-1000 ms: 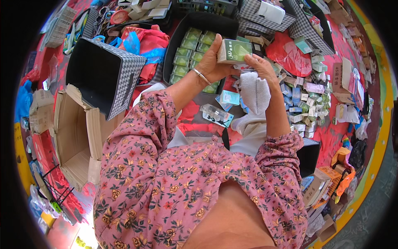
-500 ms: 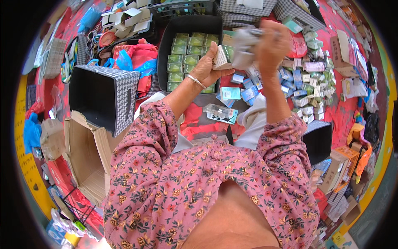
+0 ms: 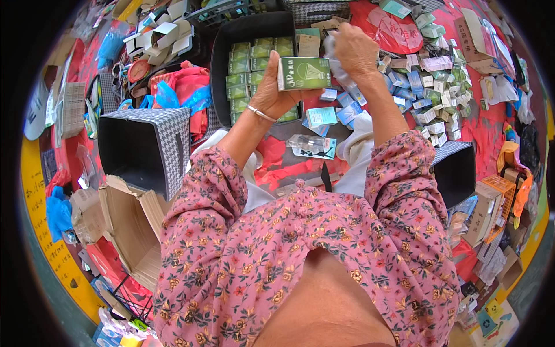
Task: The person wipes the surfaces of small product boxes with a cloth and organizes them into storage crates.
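Note:
My left hand (image 3: 273,94) holds a small green and white light bulb box (image 3: 304,74), its thumb up along the left side and its fingers beneath. The box's green face, with a bulb drawing, is turned upward. My right hand (image 3: 357,53), just right of the box, is closed around a crumpled greyish-white cloth (image 3: 339,70) that hangs down beside the box. Beyond my left hand stands a black bin (image 3: 254,30) with rows of similar green boxes (image 3: 236,80) inside.
Loose blue boxes (image 3: 347,113) and a heap of white and green boxes (image 3: 442,95) lie to the right. On the left are a checked black-lined bin (image 3: 130,147) on its side and an open cardboard carton (image 3: 130,217). A clear package (image 3: 312,144) lies between my legs.
The light bulb box has turned so that its green face shows. My right hand with the cloth has moved slightly left, and the whole view has shifted a little.

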Available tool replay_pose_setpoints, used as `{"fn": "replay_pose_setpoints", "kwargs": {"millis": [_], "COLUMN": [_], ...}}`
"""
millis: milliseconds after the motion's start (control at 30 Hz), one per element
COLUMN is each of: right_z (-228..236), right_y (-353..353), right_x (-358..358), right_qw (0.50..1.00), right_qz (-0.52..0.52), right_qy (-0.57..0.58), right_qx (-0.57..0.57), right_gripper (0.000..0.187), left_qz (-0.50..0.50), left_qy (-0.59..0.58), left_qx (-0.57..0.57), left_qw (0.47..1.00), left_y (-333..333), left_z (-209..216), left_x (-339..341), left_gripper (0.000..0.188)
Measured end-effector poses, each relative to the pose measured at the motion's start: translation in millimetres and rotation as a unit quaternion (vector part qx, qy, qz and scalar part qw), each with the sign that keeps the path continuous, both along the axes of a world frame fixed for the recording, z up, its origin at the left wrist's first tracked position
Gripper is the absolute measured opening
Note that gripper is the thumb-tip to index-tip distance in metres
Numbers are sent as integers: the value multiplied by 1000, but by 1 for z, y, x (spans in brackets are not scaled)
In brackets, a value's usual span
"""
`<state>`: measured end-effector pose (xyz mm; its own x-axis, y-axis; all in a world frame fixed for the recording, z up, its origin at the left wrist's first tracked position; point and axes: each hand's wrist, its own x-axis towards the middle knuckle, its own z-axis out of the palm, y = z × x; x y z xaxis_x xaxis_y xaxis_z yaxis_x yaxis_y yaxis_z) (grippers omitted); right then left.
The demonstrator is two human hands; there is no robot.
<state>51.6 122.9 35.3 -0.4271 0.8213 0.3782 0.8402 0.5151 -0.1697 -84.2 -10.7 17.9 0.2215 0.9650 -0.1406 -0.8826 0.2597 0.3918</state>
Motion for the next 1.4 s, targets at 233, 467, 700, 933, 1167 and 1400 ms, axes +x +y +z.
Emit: {"fn": "replay_pose_setpoints", "kwargs": {"millis": [233, 467, 700, 933, 1167, 1400], "right_z": [24, 32, 29, 7, 29, 18], "right_y": [24, 23, -45, 16, -9, -65], "right_x": [27, 20, -15, 16, 1, -44], "right_qw": [942, 873, 935, 998, 904, 891], "right_qz": [-48, 67, 329, 32, 31, 366], "right_qy": [313, 459, 125, 41, 402, 154], "right_qx": [-111, -149, -44, -19, -142, 219], "right_gripper": [33, 19, 17, 27, 19, 16], "left_qz": [14, 72, 43, 56, 34, 25], "left_qy": [13, 484, 598, 273, -58, -230], "left_qx": [-28, 57, 185, 25, -85, -94], "left_qw": [999, 870, 779, 960, 994, 968], "left_y": [6, 4, 2, -1, 4, 8], "left_z": [5, 11, 2, 15, 2, -27], "left_x": [-4, -10, -7, -11, -15, -13], "left_gripper": [72, 113, 125, 87, 62, 44]}}
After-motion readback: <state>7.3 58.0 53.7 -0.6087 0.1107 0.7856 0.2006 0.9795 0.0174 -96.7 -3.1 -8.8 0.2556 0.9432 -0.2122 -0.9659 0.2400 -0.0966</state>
